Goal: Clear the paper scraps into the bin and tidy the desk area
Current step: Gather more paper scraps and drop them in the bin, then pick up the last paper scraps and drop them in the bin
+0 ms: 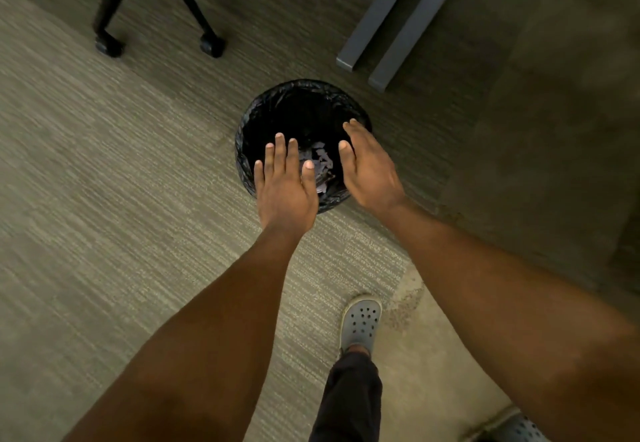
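A round bin with a black liner stands on the carpet below me. Several grey paper scraps lie at its bottom, partly hidden by my hands. My left hand hovers over the bin's near rim, palm down, fingers spread, holding nothing. Over the bin's right side is my right hand, flat and tilted, fingers together and extended, also holding nothing.
Black chair legs with casters stand at the upper left. Grey metal desk feet rest just beyond the bin to the right. My grey clog is planted on the carpet below the bin.
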